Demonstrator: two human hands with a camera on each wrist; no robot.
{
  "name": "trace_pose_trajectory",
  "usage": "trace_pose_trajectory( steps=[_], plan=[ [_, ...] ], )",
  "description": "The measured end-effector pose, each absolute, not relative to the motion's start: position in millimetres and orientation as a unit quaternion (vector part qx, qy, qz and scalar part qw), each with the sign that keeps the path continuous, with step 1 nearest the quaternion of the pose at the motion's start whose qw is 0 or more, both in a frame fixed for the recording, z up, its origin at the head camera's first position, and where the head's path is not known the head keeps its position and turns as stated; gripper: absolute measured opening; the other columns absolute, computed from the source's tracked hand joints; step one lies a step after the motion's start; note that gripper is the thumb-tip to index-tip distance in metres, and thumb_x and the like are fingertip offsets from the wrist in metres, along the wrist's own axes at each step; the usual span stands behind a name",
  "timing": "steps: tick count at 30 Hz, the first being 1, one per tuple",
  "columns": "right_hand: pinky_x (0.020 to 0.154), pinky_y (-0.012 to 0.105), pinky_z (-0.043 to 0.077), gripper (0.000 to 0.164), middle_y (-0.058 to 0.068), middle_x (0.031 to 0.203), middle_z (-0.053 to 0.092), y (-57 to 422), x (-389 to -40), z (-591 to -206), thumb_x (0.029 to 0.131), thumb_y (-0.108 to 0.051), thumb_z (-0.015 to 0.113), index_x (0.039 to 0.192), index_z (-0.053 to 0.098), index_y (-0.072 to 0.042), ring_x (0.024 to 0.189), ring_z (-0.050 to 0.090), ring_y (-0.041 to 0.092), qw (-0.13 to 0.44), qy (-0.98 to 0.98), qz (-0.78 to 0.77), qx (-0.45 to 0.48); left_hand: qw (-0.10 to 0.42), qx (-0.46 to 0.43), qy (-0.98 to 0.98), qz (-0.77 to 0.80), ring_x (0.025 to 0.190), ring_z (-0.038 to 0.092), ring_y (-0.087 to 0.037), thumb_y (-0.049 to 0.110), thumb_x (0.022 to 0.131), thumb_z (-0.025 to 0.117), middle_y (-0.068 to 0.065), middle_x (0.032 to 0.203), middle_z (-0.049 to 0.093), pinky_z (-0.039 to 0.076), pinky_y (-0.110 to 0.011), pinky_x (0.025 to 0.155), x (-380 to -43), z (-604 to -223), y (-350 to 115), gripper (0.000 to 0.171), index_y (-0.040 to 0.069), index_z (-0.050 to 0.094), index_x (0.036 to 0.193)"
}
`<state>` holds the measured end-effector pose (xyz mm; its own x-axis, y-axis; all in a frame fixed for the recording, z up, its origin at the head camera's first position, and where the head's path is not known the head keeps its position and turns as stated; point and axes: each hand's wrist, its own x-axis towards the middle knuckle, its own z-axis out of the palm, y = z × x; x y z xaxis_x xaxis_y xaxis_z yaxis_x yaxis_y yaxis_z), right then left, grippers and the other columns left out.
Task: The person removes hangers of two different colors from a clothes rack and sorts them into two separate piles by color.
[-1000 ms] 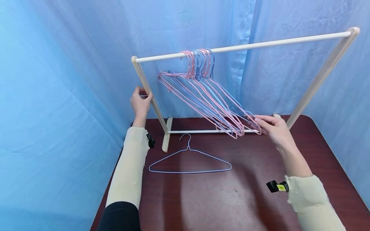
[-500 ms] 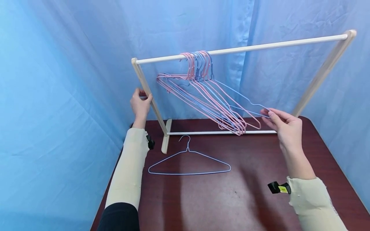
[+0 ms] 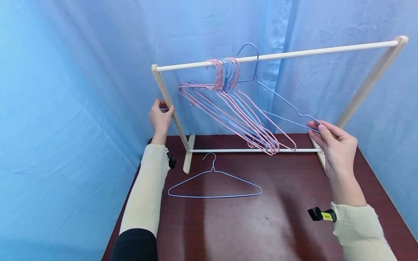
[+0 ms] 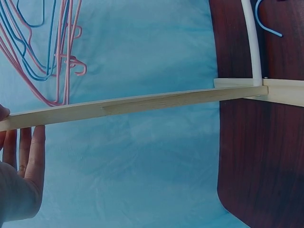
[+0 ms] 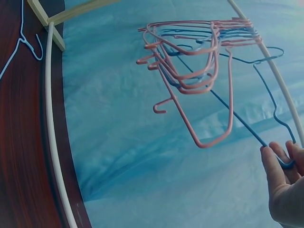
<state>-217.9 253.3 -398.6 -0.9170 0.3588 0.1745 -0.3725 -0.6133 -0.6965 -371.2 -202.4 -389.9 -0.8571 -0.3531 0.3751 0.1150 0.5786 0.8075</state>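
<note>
In the head view my left hand (image 3: 161, 117) grips the left post (image 3: 178, 125) of a wooden clothes rack. The left wrist view has its fingers below the post (image 4: 142, 103) and the thumb above. My right hand (image 3: 341, 150) pinches the right corner of a blue wire hanger (image 3: 277, 95) between thumb and fingers. That hanger is tilted, its hook raised above the rack's white top rail (image 3: 326, 51), left end partly hidden behind the others. Several pink and blue hangers (image 3: 221, 74) hang bunched on the rail, left of the held one.
Another blue hanger (image 3: 215, 197) lies flat on the dark red table (image 3: 241, 232), in front of the rack's left foot (image 3: 188, 165). A white lower bar (image 3: 222, 150) joins the two feet. Blue curtains (image 3: 98, 72) surround the table at back and sides.
My right hand has moved right, drawing the blue hanger out of the bunch; its hook has risen from the rail. The left hand stays on the post.
</note>
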Motion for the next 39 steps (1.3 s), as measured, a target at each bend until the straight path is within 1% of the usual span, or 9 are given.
trace_pose_trajectory(
  steps=[12, 20, 26, 29, 33, 36, 39],
  plan=[
    [0.073, 0.041, 0.058, 0.027, 0.030, 0.090, 0.074, 272, -204, -405, 0.085, 0.024, 0.055, 0.111, 0.063, 0.023, 0.082, 0.076, 0.036, 0.241, -0.331, 0.912, 0.020, 0.252, 0.067, -0.848, -0.462, 0.099, 0.072, -0.030, 0.022, 0.092, 0.065, -0.016, 0.110, 0.070, 0.058, -0.044, 0.082, -371, -388, -203, 0.020, 0.006, 0.058, 0.103],
    [0.073, 0.043, 0.056, 0.028, 0.032, 0.091, 0.073, 281, -195, -414, 0.085, 0.026, 0.054, 0.112, 0.061, 0.026, 0.083, 0.076, 0.038, 0.263, -0.317, 0.911, 0.013, 0.256, 0.064, -0.850, -0.455, 0.098, 0.072, -0.031, 0.023, 0.092, 0.065, -0.016, 0.109, 0.070, 0.058, -0.045, 0.081, -371, -388, -204, 0.021, 0.006, 0.058, 0.104],
    [0.073, 0.044, 0.056, 0.029, 0.032, 0.094, 0.073, 288, -187, -423, 0.085, 0.027, 0.053, 0.113, 0.060, 0.026, 0.083, 0.075, 0.039, 0.262, -0.314, 0.912, 0.006, 0.256, 0.063, -0.850, -0.456, 0.097, 0.071, -0.030, 0.022, 0.092, 0.064, -0.016, 0.108, 0.069, 0.058, -0.044, 0.079, -372, -388, -204, 0.020, 0.006, 0.058, 0.102],
    [0.072, 0.043, 0.057, 0.031, 0.031, 0.096, 0.073, 290, -186, -427, 0.084, 0.026, 0.055, 0.115, 0.059, 0.027, 0.083, 0.075, 0.038, 0.275, -0.326, 0.905, -0.004, 0.259, 0.060, -0.848, -0.459, 0.097, 0.072, -0.030, 0.022, 0.092, 0.064, -0.017, 0.109, 0.069, 0.058, -0.045, 0.080, -372, -387, -205, 0.021, 0.005, 0.058, 0.103],
    [0.071, 0.040, 0.058, 0.034, 0.028, 0.096, 0.074, 293, -183, -432, 0.083, 0.021, 0.062, 0.116, 0.059, 0.025, 0.083, 0.076, 0.034, 0.289, -0.362, 0.886, -0.036, 0.261, 0.057, -0.850, -0.455, 0.098, 0.072, -0.031, 0.022, 0.092, 0.065, -0.017, 0.109, 0.069, 0.058, -0.046, 0.081, -372, -387, -205, 0.022, 0.005, 0.058, 0.103],
    [0.070, 0.038, 0.058, 0.034, 0.026, 0.094, 0.075, 297, -179, -436, 0.083, 0.019, 0.063, 0.117, 0.061, 0.023, 0.082, 0.077, 0.032, 0.285, -0.374, 0.881, -0.054, 0.258, 0.058, -0.853, -0.450, 0.097, 0.072, -0.030, 0.022, 0.092, 0.065, -0.016, 0.108, 0.070, 0.058, -0.045, 0.080, -372, -389, -205, 0.021, 0.005, 0.058, 0.102],
    [0.070, 0.038, 0.058, 0.035, 0.026, 0.095, 0.075, 300, -176, -439, 0.084, 0.019, 0.061, 0.119, 0.061, 0.021, 0.084, 0.077, 0.032, 0.275, -0.377, 0.883, -0.051, 0.258, 0.059, -0.853, -0.449, 0.097, 0.072, -0.029, 0.022, 0.092, 0.064, -0.016, 0.108, 0.070, 0.058, -0.044, 0.080, -373, -389, -205, 0.020, 0.006, 0.058, 0.102]
  ],
)
